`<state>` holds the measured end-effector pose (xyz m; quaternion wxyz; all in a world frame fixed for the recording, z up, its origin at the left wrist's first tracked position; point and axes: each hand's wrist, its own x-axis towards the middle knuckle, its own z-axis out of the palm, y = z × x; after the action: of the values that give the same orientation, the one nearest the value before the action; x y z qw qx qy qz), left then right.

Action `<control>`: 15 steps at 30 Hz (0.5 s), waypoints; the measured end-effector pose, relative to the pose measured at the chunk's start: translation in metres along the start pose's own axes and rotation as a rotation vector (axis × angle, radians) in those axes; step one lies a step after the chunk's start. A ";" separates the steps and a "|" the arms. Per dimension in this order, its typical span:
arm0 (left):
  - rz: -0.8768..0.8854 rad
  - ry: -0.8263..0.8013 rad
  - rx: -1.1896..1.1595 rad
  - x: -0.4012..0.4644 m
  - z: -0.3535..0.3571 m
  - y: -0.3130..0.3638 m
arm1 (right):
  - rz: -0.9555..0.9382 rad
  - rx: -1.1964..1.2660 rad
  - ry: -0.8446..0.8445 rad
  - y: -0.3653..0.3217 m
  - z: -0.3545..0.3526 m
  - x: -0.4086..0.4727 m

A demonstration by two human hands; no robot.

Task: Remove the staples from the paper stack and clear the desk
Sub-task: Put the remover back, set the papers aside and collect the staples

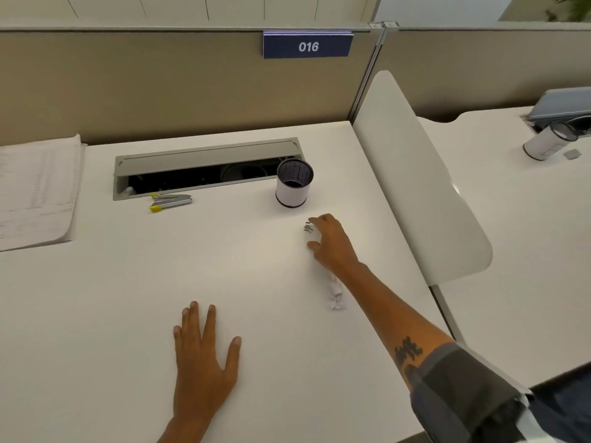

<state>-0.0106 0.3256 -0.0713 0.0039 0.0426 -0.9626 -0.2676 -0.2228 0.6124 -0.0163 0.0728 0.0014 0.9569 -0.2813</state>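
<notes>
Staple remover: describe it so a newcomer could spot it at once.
Find the long grey cable tray sunk into the white desk below the 016 sign. The staple remover lies on the desk just in front of the tray's left part. It is the only small metal tool with yellow tips, unlike the mesh pen cup further right.

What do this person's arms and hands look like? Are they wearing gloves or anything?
No gloves: both the left hand and the right hand are bare, with no rings or watch visible. The right forearm carries a dark tattoo near the elbow, just below a grey sleeve pushed up the arm. No left sleeve shows.
</notes>
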 end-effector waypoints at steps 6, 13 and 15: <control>-0.010 -0.067 0.337 0.008 -0.002 0.015 | -0.086 -0.073 0.002 -0.003 0.008 0.022; -0.033 -0.101 0.348 0.010 -0.001 0.013 | -0.231 -0.306 0.054 0.004 0.018 0.033; -0.039 -0.110 0.343 0.011 -0.001 0.013 | -0.244 -0.328 0.068 0.005 0.018 0.036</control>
<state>-0.0225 0.3354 -0.0633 -0.0612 0.0466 -0.9919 -0.1016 -0.2553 0.6055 -0.0394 0.0051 -0.1171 0.9848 -0.1282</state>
